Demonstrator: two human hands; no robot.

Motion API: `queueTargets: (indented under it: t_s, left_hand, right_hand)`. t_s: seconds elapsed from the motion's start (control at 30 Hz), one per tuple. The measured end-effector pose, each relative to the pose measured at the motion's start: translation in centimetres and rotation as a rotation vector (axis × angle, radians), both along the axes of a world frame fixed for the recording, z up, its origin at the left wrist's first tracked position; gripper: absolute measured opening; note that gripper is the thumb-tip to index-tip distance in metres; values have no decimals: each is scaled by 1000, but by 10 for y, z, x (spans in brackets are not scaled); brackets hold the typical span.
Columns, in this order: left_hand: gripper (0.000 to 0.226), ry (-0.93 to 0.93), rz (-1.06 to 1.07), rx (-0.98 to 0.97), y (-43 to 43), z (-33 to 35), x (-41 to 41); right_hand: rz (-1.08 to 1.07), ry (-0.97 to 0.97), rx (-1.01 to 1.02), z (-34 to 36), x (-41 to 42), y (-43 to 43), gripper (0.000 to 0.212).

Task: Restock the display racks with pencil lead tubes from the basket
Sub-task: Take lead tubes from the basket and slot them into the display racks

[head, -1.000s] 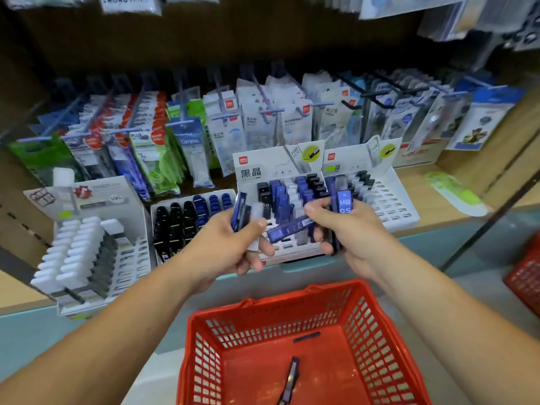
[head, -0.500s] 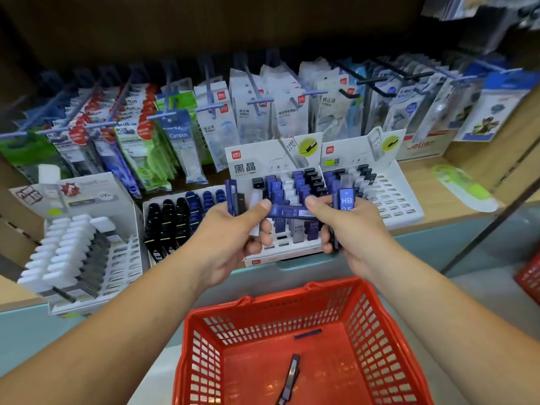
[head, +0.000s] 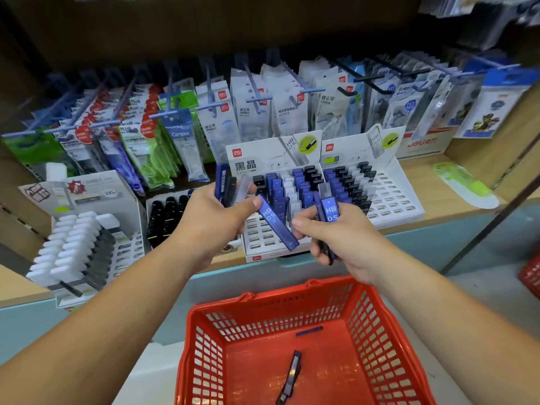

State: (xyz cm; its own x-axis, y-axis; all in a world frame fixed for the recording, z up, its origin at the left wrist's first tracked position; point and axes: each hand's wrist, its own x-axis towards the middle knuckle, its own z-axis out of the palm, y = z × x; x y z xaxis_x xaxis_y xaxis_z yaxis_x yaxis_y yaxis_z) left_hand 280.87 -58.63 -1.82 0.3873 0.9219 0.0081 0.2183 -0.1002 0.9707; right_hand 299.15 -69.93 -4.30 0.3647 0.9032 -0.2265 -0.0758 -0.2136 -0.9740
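My left hand (head: 214, 222) grips a bunch of lead tubes (head: 229, 184) upright and pinches a blue HB 0.5 tube (head: 277, 226) that slants down to the right. My right hand (head: 336, 238) is closed on other blue tubes (head: 328, 210), its thumb tip touching the slanted tube's lower part. Both hands hover in front of the left white display rack (head: 264, 244), which holds blue, black and white tubes at its back. A second rack (head: 394, 200) stands to its right. The red basket (head: 388, 331) below holds one dark tube (head: 292, 375) and one blue tube (head: 309, 331).
A rack of white and grey erasers (head: 79, 249) and a tray of black tubes (head: 163, 220) stand on the wooden shelf at the left. Packets hang on blue hooks (head: 254, 100) behind. A green correction tape pack (head: 464, 182) lies at the right. Another red basket (head: 530, 276) is at the right edge.
The blue tube held level between both hands has swung to a slant, with its top now at my left thumb. Both hands moved slightly up and apart.
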Motion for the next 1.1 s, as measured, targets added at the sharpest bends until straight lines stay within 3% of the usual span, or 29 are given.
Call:
queueTargets:
  t_s: [0.1,0.23,0.53,0.73,0.8,0.9,1.0,1.1]
  left_hand:
    - [8,63,9,144,4,2,0]
    - [12,162,-9,331,3,-2,12]
    - [5,374,-112,465,8,-18,26]
    - [45,495,-213,599,5,-26,27]
    - [41,488,-204,627,7,-28,30]
    - [36,431,-143,674,6,-26,32]
    - [26,292,-82,577,-4,-16,32]
    - [19,96,-157,210,-18,-5,35]
  right_hand:
    - [-30,30,-6,0,4,-4,22]
    - [-5,209,-48,7,5,-9,37]
    - [-31,282,-122,7,11,-12,49]
    - [17,467,-140,7,19,-12,70]
    - [33,525,-137,9,22,-13,68]
    - [97,534,-123,13,23,-15,45]
    - [207,467,-96,11,20,-17,38]
    - [366,326,-114,9,14,-18,29]
